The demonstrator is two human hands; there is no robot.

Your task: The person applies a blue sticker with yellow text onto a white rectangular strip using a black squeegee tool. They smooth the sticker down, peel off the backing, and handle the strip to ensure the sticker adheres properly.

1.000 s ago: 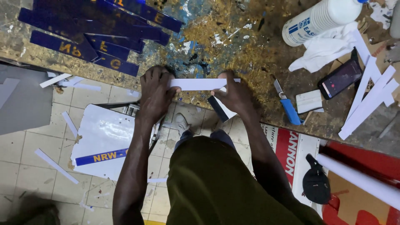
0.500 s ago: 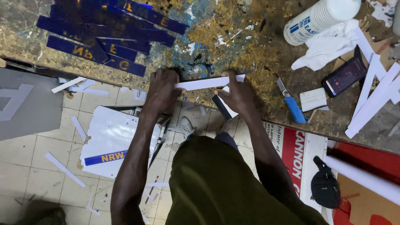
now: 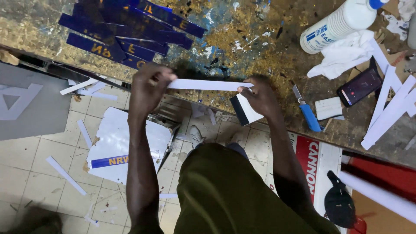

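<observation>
A long white paper strip (image 3: 208,85) is stretched between both my hands, just above the front edge of the paint-stained workbench (image 3: 242,47). My left hand (image 3: 148,86) pinches its left end. My right hand (image 3: 259,96) grips the right end and also holds a small black-and-white squeegee (image 3: 245,110) under the palm. A pile of dark blue strips with orange letters (image 3: 125,32) lies on the bench beyond my left hand.
A blue-handled utility knife (image 3: 307,112), a phone (image 3: 360,86), a white bottle (image 3: 338,24), a crumpled white cloth (image 3: 342,56) and several white strips (image 3: 390,108) lie to the right. White offcuts and a sheet (image 3: 125,143) litter the tiled floor below.
Both hands stay on the white strip, holding it stretched between them. The view has shifted slightly; the strip now looks a little longer between the hands.
</observation>
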